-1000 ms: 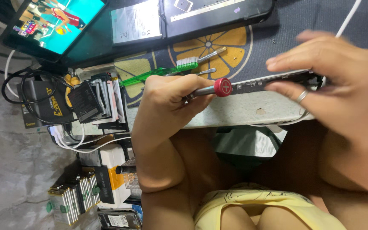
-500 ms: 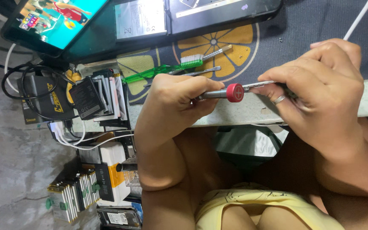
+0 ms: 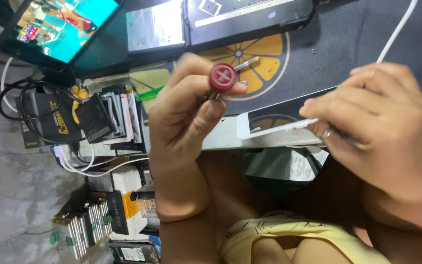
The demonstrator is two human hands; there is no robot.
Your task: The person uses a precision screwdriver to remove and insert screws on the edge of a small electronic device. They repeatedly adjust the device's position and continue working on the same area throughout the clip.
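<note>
Our left hand (image 3: 181, 122) has lifted the red-capped screwdriver (image 3: 223, 78) off the white phone (image 3: 279, 124), grip clenched on it, cap facing us, shaft toward one o'clock, right hand (image 3: 367, 127) pinching the phone at the worktop (image 3: 221, 139) edge.

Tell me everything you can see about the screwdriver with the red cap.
The screwdriver is a slim precision tool with a round red end cap marked with a pale cross and a silvery metal shaft. The cap faces the camera, so most of the shaft is hidden. The left hand holds it in its fingers above the dark work mat, near the white phone.
</note>
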